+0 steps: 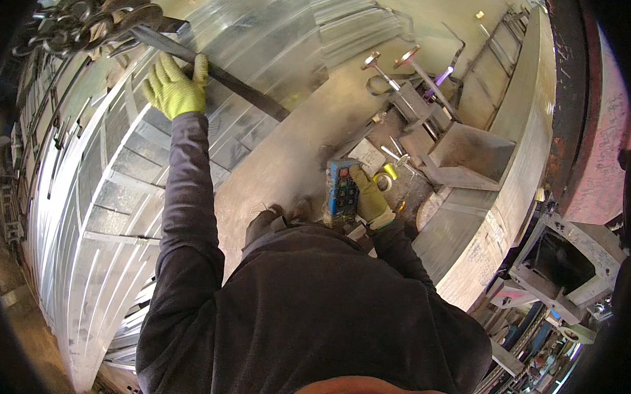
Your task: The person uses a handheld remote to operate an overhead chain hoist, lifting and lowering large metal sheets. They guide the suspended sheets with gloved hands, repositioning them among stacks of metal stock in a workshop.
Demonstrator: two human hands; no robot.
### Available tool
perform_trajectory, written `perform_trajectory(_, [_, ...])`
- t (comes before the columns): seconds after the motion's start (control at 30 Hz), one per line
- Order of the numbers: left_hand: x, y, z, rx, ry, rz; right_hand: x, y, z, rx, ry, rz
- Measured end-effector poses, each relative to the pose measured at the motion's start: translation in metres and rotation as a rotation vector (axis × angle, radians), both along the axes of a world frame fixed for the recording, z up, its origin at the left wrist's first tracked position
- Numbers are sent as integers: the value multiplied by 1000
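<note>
My left hand (177,85), in a yellow-green glove, is raised at a long dark metal bar (246,92). Its thumb lies across the bar, and the fingers bear against it close to the chain end. Heavy chains and hooks (91,24) meet the bar's upper left end. In front of my body, my right hand (369,194), gloved alike, grips a blue remote control (342,190) with several push buttons. The bar slants over a large stack of silvery metal sheets or profiles (130,168).
To the right, an open metal box (470,156) stands among clamps (405,81), a tape roll (383,182) and loose tools. Past it runs a long pale beam (497,240). A ladder-like frame (501,47) leans at the far right. Concrete floor (267,167) lies between stack and bench.
</note>
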State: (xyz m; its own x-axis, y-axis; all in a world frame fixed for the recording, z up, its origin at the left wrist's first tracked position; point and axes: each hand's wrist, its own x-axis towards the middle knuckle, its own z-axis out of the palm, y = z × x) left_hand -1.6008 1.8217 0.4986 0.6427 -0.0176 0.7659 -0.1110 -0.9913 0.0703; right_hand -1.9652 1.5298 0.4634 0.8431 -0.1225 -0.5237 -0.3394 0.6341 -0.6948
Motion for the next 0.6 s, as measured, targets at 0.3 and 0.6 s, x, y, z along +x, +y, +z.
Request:
perform_trajectory(0.3, [1,-13,32,-12,-88,-5,20,-38,-54,45,3,0])
perform_trajectory(0.6, [14,-20,37,89,-127,36,111,-74,-71,14,23,8])
